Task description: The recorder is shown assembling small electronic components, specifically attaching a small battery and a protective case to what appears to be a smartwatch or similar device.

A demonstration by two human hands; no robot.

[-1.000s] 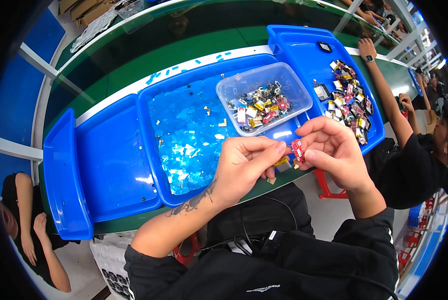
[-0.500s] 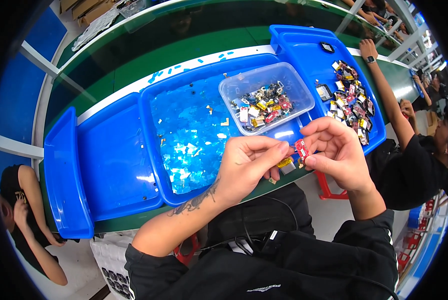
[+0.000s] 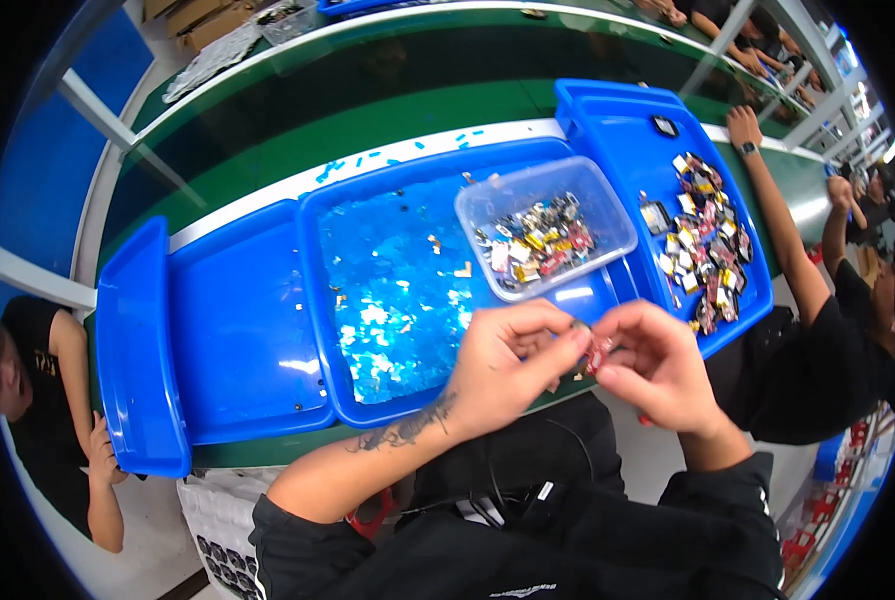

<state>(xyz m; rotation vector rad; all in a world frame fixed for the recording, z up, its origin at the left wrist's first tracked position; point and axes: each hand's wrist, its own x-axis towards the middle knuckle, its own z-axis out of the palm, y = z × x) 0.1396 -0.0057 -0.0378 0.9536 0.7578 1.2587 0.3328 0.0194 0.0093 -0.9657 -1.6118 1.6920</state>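
In front of the clear bin, both of my hands meet at a small red circuit board [image 3: 598, 355], blurred by motion. My right hand [image 3: 663, 375] pinches the board between thumb and fingers. My left hand [image 3: 513, 365] has its thumb and index finger pressed together right beside it, with a tiny dark bit at the tips that I cannot make out. Just beyond the hands, the clear plastic bin [image 3: 480, 262] holds a mixed heap of small electronic parts [image 3: 543, 240]. It rests on a wide blue tray [image 3: 320, 300] covered with blue film pieces [image 3: 398, 280].
At the right, another blue tray [image 3: 608, 125] carries a pile of small electronic assemblies [image 3: 708, 245] and black casings. A blue tray [image 3: 238, 330] stands at the left, with a tilted one [image 3: 138, 350] beside it. Other people sit on both sides; one arm [image 3: 793, 230] reaches along the right tray.
The view has tilted, so trays sit lower in the picture. The yellow-and-silver piece that showed below my left fingers is no longer visible. The red board has turned between my hands.
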